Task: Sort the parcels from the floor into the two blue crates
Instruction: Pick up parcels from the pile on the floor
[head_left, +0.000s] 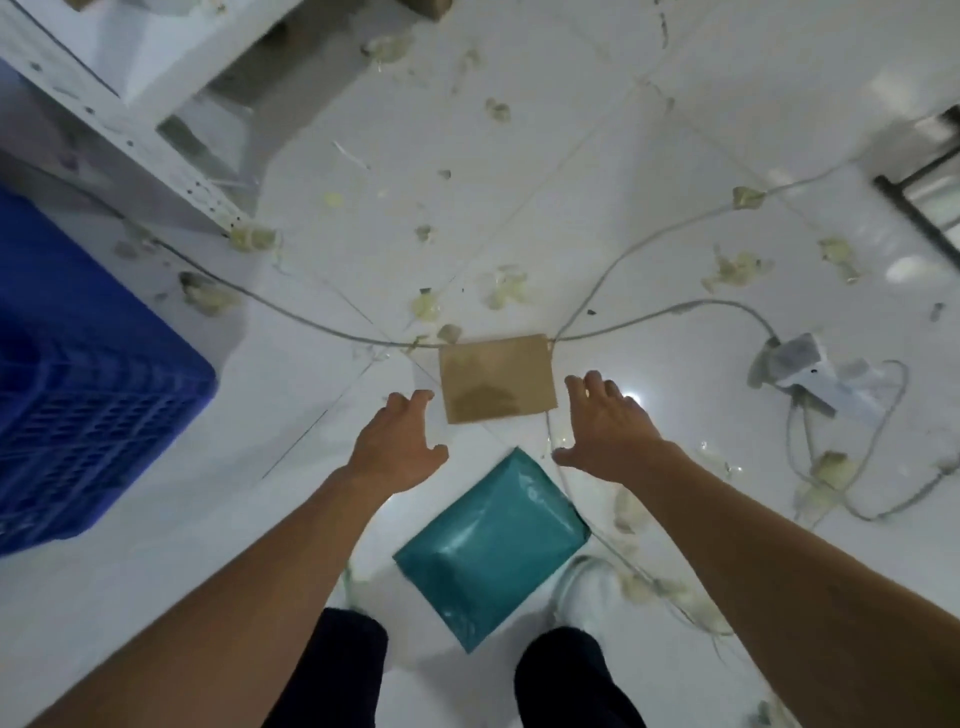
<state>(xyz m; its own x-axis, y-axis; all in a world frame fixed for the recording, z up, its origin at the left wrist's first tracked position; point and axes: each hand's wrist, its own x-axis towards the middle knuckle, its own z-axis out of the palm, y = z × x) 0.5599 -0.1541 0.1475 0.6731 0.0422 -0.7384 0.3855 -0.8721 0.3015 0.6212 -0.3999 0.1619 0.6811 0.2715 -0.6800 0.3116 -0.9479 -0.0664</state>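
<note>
From my head camera, my left hand (397, 441) and right hand (605, 431) reach out, fingers spread and holding nothing, flanking a brown paper envelope (497, 378) on the white floor (675, 156). A teal parcel (493, 545) lies nearer my feet; a blue crate (88, 405), slightly blurred, stands left.

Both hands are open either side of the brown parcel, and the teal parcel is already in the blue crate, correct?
No. The head view shows the teal parcel lying on the floor, not in the blue crate. The left hand and right hand are open either side of the brown parcel.
</note>
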